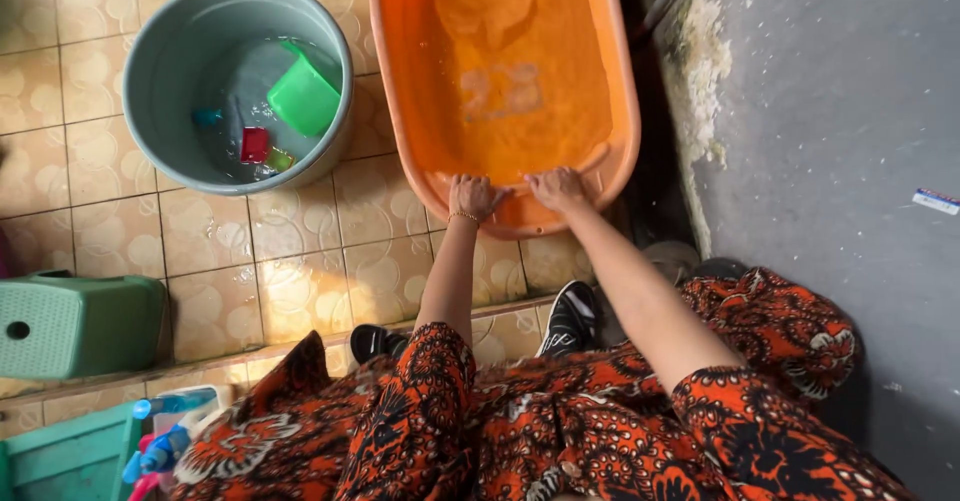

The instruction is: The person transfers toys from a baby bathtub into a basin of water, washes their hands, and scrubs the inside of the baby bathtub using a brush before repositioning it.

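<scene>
The orange tub (420, 111) is gripped at its near rim by the left hand (473, 197) and right hand (556, 189); water may be slopped onto the wet tiled floor (250, 281) if tilted abruptly.

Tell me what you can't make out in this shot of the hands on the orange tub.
Head view only:
- Orange tub: far end cut off by the top edge.
- Grey bucket: the grey cloth lies under water, shape unclear; small red and blue pieces too small to identify.
- Left hand and right hand: fingertips curl over the rim, so the grip is hidden.
- Green stool: cut off by the left edge.
</scene>
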